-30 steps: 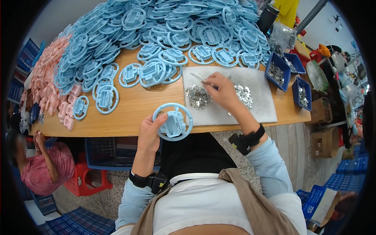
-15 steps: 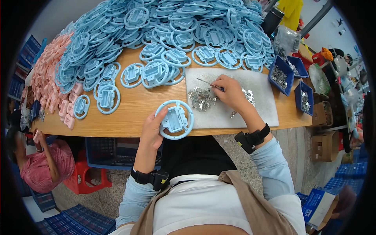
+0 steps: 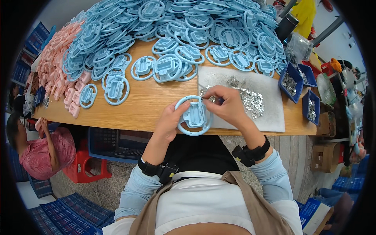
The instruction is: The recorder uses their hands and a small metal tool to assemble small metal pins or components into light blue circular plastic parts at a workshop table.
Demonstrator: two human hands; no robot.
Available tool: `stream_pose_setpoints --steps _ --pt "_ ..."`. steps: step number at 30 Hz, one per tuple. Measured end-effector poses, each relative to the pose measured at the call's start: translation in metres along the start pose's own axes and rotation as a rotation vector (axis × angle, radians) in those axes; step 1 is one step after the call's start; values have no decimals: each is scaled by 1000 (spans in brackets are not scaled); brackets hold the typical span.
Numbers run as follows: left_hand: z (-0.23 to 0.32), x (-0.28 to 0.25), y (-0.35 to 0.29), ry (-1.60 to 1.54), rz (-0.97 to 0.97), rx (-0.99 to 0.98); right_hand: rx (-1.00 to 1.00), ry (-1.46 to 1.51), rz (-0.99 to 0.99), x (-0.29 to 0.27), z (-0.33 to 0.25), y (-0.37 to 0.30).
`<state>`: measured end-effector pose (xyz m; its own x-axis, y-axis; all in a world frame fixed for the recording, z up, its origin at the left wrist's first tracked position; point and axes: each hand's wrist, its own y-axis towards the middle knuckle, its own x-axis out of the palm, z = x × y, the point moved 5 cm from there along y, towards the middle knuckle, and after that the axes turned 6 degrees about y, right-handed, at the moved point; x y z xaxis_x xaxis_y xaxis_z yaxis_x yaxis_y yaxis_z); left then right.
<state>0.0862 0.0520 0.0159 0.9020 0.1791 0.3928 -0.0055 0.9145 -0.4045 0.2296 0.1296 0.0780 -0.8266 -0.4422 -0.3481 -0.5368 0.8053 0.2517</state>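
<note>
A worker's left hand (image 3: pixel 169 122) grasps a light-blue wheel-shaped plastic part (image 3: pixel 195 116) by the left side of its ring, thumb on top, holding it tipped up at the near edge of a wooden counter (image 3: pixel 137 100). The right hand (image 3: pixel 228 103) meets the part at the ring's upper right, its grip pinched around a slim dark tool (image 3: pixel 220 101) mostly hidden by the fingers; whether a metal piece sits at the fingertips is too small to tell. Just beside them, small silvery metal pieces (image 3: pixel 252 103) lie heaped on a white pad (image 3: pixel 270 124), with three blue bins (image 3: pixel 299 87) of similar pieces near its right edge. A broad mound of matching blue parts (image 3: pixel 152 11) covers the far side of the counter, a few lying loose in front, and a pile of pink plastic pieces (image 3: pixel 58 58) spreads along its left end. At far left, a co-worker in a pink top (image 3: pixel 47 150) sits by a red stool (image 3: pixel 84 168), hands raised together.
</note>
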Motion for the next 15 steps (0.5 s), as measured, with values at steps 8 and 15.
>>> stream_pose_setpoints --steps 8,15 --pt "1 2 -4 51 6 17 -73 39 29 12 -10 -8" --pt "1 3 -3 60 16 43 -97 35 68 18 -7 -16"
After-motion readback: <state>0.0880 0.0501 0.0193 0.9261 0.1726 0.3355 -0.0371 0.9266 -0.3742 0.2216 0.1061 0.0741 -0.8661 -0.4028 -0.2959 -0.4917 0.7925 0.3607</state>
